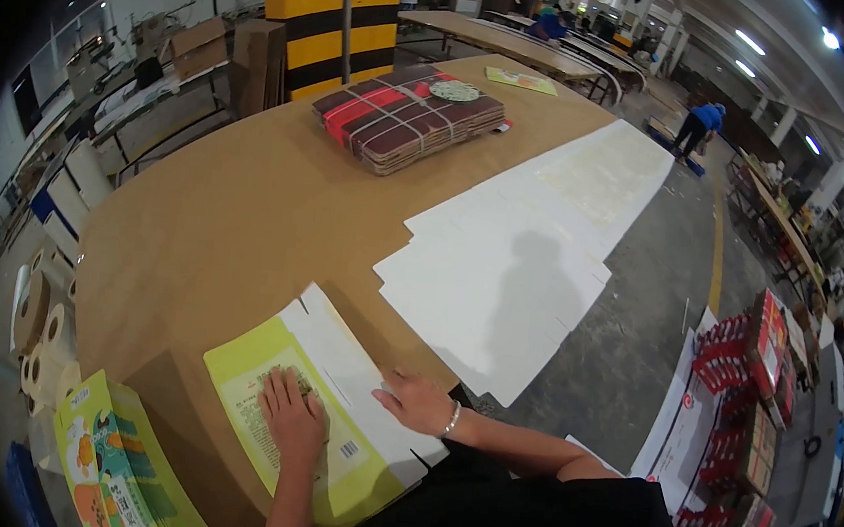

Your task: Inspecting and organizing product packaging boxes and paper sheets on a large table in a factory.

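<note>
A flat yellow-green printed carton [243, 360] with a white folded-over panel [340, 342] lies on the brown work table near me. My left hand [293, 418] rests on its green printed face with the fingers spread flat. At the right edge of the white panel is my right hand [417, 402], its thumb and forefinger apart and its wrist wearing a bracelet. The undersides of the right fingers are hidden. Beyond the carton, large white die-cut sheets [481, 279] overlap along the table's right side, under a shadow.
Bundled dark-red cartons [410, 112] tied with string sit farther back on the table [216, 205]. Colourful green cartons [114, 457] stand at lower left. Red-and-white goods [766, 344] are stacked at right. A striped pillar [332, 30] rises behind; a person in blue [703, 123] bends over far right.
</note>
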A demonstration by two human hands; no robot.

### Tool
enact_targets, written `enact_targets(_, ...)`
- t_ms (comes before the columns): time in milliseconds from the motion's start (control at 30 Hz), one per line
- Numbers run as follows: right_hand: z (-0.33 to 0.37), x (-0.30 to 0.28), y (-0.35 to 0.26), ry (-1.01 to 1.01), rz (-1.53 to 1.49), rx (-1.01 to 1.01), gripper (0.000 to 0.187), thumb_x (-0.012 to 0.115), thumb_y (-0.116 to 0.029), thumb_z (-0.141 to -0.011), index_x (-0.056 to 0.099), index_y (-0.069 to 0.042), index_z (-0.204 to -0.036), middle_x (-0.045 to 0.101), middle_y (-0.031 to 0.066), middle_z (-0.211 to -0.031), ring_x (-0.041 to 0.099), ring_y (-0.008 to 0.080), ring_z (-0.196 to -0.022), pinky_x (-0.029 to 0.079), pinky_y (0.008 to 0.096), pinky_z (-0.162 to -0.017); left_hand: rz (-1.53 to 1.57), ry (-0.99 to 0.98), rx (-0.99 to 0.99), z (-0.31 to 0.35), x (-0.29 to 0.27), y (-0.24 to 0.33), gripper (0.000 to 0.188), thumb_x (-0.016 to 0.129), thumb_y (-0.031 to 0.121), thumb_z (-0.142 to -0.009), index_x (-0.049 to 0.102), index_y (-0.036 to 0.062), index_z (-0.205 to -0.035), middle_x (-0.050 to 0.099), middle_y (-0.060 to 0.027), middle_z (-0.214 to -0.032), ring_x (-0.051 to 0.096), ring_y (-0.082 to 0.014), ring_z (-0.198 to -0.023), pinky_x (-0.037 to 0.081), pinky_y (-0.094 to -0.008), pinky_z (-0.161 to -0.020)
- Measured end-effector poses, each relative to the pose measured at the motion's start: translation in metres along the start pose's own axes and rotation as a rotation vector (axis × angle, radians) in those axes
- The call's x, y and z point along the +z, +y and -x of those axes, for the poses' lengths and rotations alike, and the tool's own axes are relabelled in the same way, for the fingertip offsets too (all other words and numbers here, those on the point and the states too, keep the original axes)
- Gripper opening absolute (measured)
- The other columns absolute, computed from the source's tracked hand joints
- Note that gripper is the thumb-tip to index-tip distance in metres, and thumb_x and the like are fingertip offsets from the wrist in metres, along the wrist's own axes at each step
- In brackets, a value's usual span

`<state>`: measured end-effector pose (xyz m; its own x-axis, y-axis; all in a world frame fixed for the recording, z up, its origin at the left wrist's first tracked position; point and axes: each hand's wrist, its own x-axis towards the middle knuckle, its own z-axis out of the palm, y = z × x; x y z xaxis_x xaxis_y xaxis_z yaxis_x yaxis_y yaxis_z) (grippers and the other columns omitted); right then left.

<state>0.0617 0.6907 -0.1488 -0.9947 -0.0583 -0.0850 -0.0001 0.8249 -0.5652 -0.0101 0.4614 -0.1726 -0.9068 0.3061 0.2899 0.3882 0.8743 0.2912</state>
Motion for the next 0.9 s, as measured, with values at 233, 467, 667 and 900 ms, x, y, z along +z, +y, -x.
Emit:
enact_targets(233,0.009,-0.002,-0.077,-0.035,0.086,-0.146,0.05,0.047,-0.031,-0.097,0.043,0.005,-0.132,0.049,0.0183,-0.108,0.061,0.035,-0.088,0.051,0.0421,-0.079,0.088,-0.056,0.003,-0.003,-0.023,0.016,0.061,0.051,0.035,-0.091,0.036,0.016,-0.147,0.029,-0.0093,-0.155,0.023,-0.0532,-0.136,0.01,-0.0651,-0.111)
enact_targets(467,-0.001,-0.008,-0.014,-0.213,0.142,-0.455,0.044,0.054,-0.034,-0.094,0.053,-0.006,-0.128,0.053,0.0195,-0.121,0.058,0.0351,-0.101,0.048,0.0441,-0.087,-0.095,-0.221,0.054,-0.003,-0.022,0.027,0.066,0.052,0.057,-0.088,0.041,0.0233,-0.144,0.031,0.0062,-0.154,0.01,-0.0586,-0.137,0.0,-0.074,-0.106)
enact_targets(667,0.025,-0.089,0.066,-0.172,0.523,0.306,0.11,0.071,-0.066,-0.068,0.009,-0.035,-0.153,0.016,0.0319,-0.152,0.023,0.0622,-0.131,0.03,0.07,-0.099,-0.03,-0.125,0.054,0.001,-0.017,0.02,0.067,0.057,0.058,-0.085,0.046,0.0224,-0.141,0.038,0.0061,-0.151,0.012,-0.0588,-0.137,0.0,-0.0745,-0.105)
enact_targets(900,0.021,-0.107,0.022,-0.27,0.252,0.094,0.088,0.055,0.002,-0.079,0.022,-0.037,-0.151,0.027,0.0264,-0.15,0.047,0.0401,-0.127,0.048,0.0472,-0.094,-0.028,-0.079,0.067,0.0,-0.013,0.017,0.065,0.055,0.058,-0.086,0.047,0.0228,-0.14,0.041,0.0055,-0.149,0.018,-0.0571,-0.135,0.001,-0.0736,-0.106)
